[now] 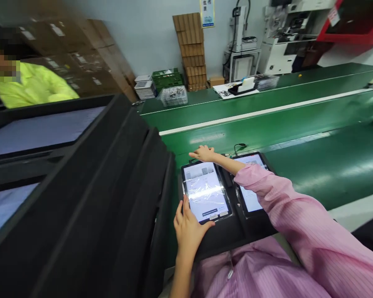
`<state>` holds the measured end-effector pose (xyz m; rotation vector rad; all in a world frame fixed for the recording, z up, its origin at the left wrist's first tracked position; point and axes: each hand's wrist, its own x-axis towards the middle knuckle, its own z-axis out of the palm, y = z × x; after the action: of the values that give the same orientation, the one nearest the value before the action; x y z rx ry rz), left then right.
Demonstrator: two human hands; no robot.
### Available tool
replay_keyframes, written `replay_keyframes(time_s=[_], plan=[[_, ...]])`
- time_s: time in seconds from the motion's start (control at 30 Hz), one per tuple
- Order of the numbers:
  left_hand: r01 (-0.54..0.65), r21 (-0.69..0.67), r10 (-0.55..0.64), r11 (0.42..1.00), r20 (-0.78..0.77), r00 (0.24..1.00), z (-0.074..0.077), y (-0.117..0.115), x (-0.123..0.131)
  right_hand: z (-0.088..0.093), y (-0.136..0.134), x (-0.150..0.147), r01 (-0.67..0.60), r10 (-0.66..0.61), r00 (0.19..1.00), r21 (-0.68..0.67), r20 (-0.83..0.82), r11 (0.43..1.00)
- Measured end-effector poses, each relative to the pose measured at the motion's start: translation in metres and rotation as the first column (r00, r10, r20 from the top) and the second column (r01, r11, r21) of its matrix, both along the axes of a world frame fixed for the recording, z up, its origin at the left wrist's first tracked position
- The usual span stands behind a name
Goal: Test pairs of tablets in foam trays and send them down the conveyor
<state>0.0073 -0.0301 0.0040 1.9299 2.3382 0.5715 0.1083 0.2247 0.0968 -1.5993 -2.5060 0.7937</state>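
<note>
Just below centre, black tray [223, 238]: matte and foam-like, with two tablets held side by side.
First tablet [205, 188]: a flat rectangle in the tray, its lit screen covered by glossy, wrinkled film [211, 194].
Second tablet [251, 201]: seated at three o'clock, partly hidden by a pink striped sleeve [298, 207].
Hands: left hand [189, 227] spread open against the first tablet's seven-o'clock corner; right hand [203, 154] extended over its twelve-o'clock edge, any grip impossible to tell.
Worktop [298, 116]: smooth, green.
Room: brown cartons [65, 37] stacked toward eleven o'clock.
</note>
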Motion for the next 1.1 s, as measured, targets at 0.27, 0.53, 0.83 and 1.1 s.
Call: replay_keyframes(time_s=[0.27,0.53,0.83,1.1], plan=[[0.051,0.005,-0.051,0.999,-0.053,0.997,-0.008,0.002,-0.009,0.017,-0.083,0.186,0.049,-0.02,0.993,0.265,-0.112,0.963],[0.059,-0.01,-0.06,0.998,-0.093,0.994,-0.015,0.005,-0.013,-0.068,-0.187,0.271,0.113,-0.076,0.993,0.614,-0.086,0.782],[0.076,0.014,-0.075,0.997,-0.091,0.993,-0.007,0.004,-0.008,-0.078,-0.191,0.268,0.332,-0.2,0.943,0.723,-0.265,0.606],[0.122,-0.003,-0.121,0.992,-0.145,0.982,-0.002,0.001,-0.006,-0.087,-0.188,0.263,0.42,-0.183,0.903,0.705,-0.389,0.572]])
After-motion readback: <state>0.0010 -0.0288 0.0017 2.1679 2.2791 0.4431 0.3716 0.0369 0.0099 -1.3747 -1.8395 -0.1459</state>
